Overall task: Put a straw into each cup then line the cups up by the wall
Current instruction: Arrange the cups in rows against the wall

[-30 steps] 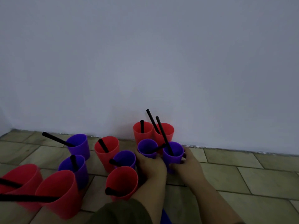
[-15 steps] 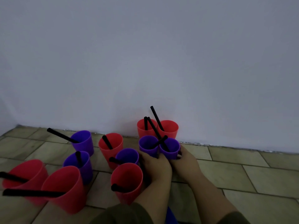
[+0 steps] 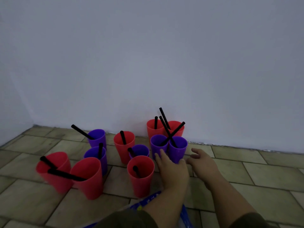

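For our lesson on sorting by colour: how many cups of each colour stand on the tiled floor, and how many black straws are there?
Red plastic cups: 6
Purple plastic cups: 5
Black straws: 11
Total: 22 things (11 cups, 11 straws)

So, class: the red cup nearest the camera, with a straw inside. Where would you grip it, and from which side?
Wrap a hand round the wall of the nearest red cup, just under the rim, coming from the near side. It stands upright and widens upward, so the hold probably won't slip; a purple cup crowds its far side.
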